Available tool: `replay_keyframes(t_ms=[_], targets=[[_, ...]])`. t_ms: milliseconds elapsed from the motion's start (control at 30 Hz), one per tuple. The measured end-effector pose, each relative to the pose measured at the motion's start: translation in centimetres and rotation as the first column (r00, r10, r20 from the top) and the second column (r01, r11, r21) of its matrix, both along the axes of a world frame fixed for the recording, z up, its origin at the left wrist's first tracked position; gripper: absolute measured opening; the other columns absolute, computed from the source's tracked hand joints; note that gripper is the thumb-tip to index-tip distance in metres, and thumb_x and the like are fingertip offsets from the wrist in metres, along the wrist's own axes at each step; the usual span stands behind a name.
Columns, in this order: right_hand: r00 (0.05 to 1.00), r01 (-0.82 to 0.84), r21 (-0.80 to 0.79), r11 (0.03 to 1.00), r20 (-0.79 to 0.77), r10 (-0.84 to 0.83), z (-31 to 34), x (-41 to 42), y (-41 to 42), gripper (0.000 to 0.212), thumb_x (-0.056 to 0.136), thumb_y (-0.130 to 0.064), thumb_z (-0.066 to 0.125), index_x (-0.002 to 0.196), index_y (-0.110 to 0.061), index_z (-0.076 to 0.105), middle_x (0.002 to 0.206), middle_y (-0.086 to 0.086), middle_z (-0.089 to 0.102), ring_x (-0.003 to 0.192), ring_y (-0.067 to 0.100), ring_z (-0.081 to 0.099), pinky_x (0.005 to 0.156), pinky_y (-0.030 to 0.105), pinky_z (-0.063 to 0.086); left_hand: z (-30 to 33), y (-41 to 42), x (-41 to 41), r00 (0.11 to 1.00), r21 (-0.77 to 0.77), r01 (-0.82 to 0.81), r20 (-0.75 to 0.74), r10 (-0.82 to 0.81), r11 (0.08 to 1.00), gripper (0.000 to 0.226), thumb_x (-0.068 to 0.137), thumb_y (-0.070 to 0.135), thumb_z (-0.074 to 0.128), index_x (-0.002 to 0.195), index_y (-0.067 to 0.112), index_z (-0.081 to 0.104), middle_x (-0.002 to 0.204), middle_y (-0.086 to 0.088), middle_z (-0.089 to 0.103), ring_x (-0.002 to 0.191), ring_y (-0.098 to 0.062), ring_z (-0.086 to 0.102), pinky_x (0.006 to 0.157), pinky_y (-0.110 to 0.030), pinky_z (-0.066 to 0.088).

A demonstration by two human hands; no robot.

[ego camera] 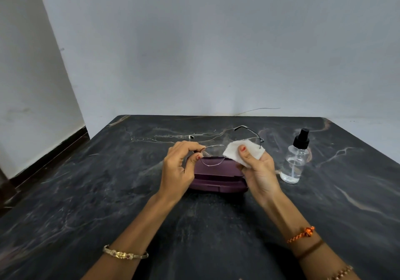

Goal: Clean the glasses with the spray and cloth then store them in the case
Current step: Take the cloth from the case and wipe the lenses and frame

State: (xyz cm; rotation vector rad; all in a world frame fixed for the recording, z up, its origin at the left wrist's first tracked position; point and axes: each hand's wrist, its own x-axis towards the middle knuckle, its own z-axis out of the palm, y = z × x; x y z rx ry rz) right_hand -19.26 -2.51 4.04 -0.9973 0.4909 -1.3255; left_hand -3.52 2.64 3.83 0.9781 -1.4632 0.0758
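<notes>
Thin wire-framed glasses (213, 156) are held above the table, temples pointing away from me. My left hand (179, 167) pinches the left end of the frame between thumb and fingers. My right hand (257, 171) holds a white cloth (233, 150) folded over the right lens, thumb pressed on the cloth's front. The purple case (216, 182) lies closed on the table just under and behind both hands. A clear spray bottle (295, 160) with a black pump top stands upright to the right of my right hand.
The dark marble table (108, 193) ends at a pale wall behind. A thin wire (259, 109) lies along the table's far edge. A small pale scrap (191, 137) sits on the table beyond the glasses. The floor drops off at the left.
</notes>
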Motion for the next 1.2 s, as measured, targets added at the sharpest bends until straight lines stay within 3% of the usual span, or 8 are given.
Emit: replay_keyframes(t_ms=[133, 233, 500, 633, 800, 1000, 1067, 1200], targets=[[0.954, -0.03, -0.181, 0.983, -0.299, -0.026, 0.5, -1.0, -0.2, 0.006, 0.072, -0.016, 0.064, 0.078, -0.015, 0.065, 0.067, -0.007, 0.074, 0.065, 0.004, 0.068, 0.057, 0.014, 0.052, 0.4, -0.1, 0.9, 0.999, 0.001, -0.028, -0.024, 0.028, 1.0, 0.013, 0.079, 0.001, 0.054, 0.086, 0.002, 0.064, 0.082, 0.009, 0.057, 0.079, -0.017, 0.056, 0.071, -0.061, 0.048], [0.946, -0.014, -0.158, 0.987, -0.323, -0.038, 0.7, -1.0, -0.3, 0.007, 0.082, -0.007, 0.059, 0.081, -0.011, 0.065, 0.065, -0.008, 0.073, 0.063, 0.003, 0.067, 0.056, 0.013, 0.052, 0.6, 0.0, 0.9, 0.998, 0.018, -0.031, -0.06, 0.032, 0.999, 0.014, 0.079, 0.002, 0.052, 0.088, 0.003, 0.063, 0.082, 0.007, 0.058, 0.079, -0.023, 0.058, 0.074, -0.061, 0.048], [0.986, -0.028, 0.233, 0.972, 0.166, -0.012, 0.3, 0.3, 0.1, 0.019, 0.091, -0.028, 0.047, 0.081, -0.016, 0.058, 0.051, -0.009, 0.058, 0.053, 0.005, 0.053, 0.059, 0.021, 0.038, 0.0, -0.1, 0.0, 0.999, 0.019, -0.013, -0.031, 0.014, 1.0, 0.012, 0.077, 0.002, 0.057, 0.085, 0.003, 0.066, 0.078, 0.01, 0.062, 0.079, -0.014, 0.056, 0.074, -0.051, 0.047], [0.976, -0.021, 0.237, 0.971, 0.213, -0.031, -0.3, 0.7, 0.0, 0.009, 0.085, -0.023, 0.053, 0.086, -0.016, 0.059, 0.058, -0.009, 0.063, 0.056, 0.004, 0.056, 0.053, 0.018, 0.044, -0.5, -0.1, -0.6, 0.998, -0.014, -0.018, 0.053, 0.019, 1.0, 0.009, 0.076, 0.008, 0.063, 0.081, 0.002, 0.067, 0.078, 0.004, 0.063, 0.077, -0.008, 0.054, 0.071, -0.041, 0.042], [0.996, -0.034, 0.046, 0.998, 0.082, 0.03, -0.5, 0.2, -0.4, 0.021, 0.067, -0.01, 0.063, 0.089, -0.009, 0.063, 0.07, -0.003, 0.074, 0.068, 0.006, 0.069, 0.058, 0.018, 0.055, -0.1, 0.0, -0.1, 0.998, -0.006, -0.046, 0.034, 0.046, 0.999, 0.009, 0.078, 0.003, 0.058, 0.084, 0.005, 0.065, 0.077, 0.01, 0.062, 0.079, -0.007, 0.053, 0.073, -0.04, 0.043], [0.931, -0.048, -0.2, 0.979, -0.363, -0.028, 0.3, -1.7, -0.9, 0.011, 0.068, -0.024, 0.063, 0.075, -0.018, 0.069, 0.066, -0.008, 0.074, 0.065, 0.002, 0.067, 0.058, 0.012, 0.051, 0.7, 0.1, 0.7, 0.999, 0.063, -0.031, -0.029, 0.033, 0.998, 0.015, 0.08, 0.002, 0.051, 0.087, 0.003, 0.064, 0.083, 0.014, 0.057, 0.083, -0.005, 0.054, 0.079, -0.053, 0.048], [0.887, -0.089, -0.241, 0.966, -0.46, -0.033, 0.7, -2.2, -0.9, 0.011, 0.075, -0.023, 0.061, 0.075, -0.019, 0.07, 0.063, -0.009, 0.073, 0.065, 0.001, 0.066, 0.06, 0.01, 0.049, 0.8, 0.2, 0.8, 0.998, 0.113, -0.016, -0.055, 0.022, 0.994, 0.014, 0.081, 0.002, 0.051, 0.087, 0.005, 0.063, 0.084, 0.014, 0.057, 0.085, -0.012, 0.056, 0.081, -0.046, 0.049], [0.866, -0.019, -0.249, 0.968, -0.489, -0.109, 0.6, -2.3, -1.1, 0.025, 0.087, -0.019, 0.053, 0.069, -0.016, 0.07, 0.058, -0.004, 0.071, 0.061, 0.004, 0.064, 0.061, 0.013, 0.049, 0.9, 0.2, 1.1, 0.985, 0.196, -0.021, -0.162, 0.053, 0.98, 0.021, 0.085, -0.007, 0.051, 0.087, 0.012, 0.06, 0.085, 0.002, 0.059, 0.087, -0.012, 0.057, 0.08, -0.012, 0.046]])
